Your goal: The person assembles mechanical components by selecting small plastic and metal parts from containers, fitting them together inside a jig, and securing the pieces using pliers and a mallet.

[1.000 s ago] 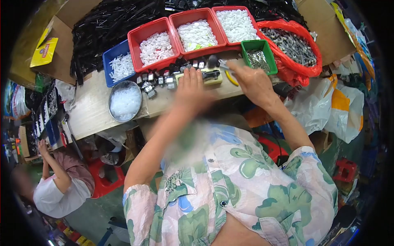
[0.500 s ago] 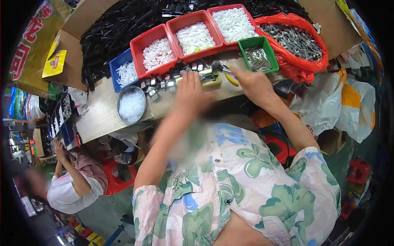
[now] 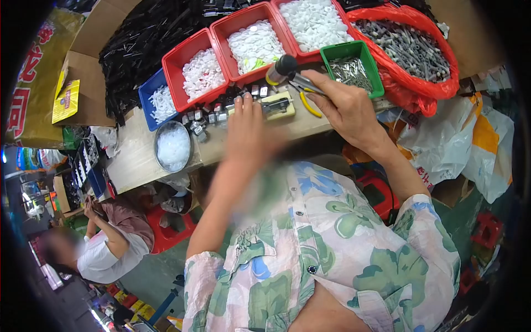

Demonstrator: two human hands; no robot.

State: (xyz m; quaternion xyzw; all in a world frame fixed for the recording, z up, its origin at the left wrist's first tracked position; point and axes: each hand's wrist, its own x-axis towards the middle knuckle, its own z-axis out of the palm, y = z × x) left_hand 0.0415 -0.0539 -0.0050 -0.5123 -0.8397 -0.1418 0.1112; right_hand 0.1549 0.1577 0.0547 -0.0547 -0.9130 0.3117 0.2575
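Observation:
My right hand (image 3: 351, 108) is wrapped round the handle of a hammer (image 3: 285, 66), whose dark head is raised over the bench near the green bin. My left hand (image 3: 247, 130) lies with its fingers stretched out across the left end of a cream block fixture (image 3: 283, 105); what is under the fingertips is hidden. On the fixture's right part lies a dark narrow piece (image 3: 276, 104). Pliers with yellow handles (image 3: 310, 105) lie just below the hammer. Small metal and black parts (image 3: 213, 115) are scattered left of my left fingers.
Red bins (image 3: 221, 30) of white parts, a blue bin (image 3: 145, 108), a green bin (image 3: 377, 83) and a round bowl (image 3: 191, 145) line the bench. A red bag (image 3: 442, 91) holds grey parts. Black pieces (image 3: 138, 55) pile behind. Another person (image 3: 113, 243) sits at left.
The hammer has lifted off the fixture and swung up, its head now over the bin edge. My left hand has shifted slightly left, showing more of the fixture. The camera view has tilted a little.

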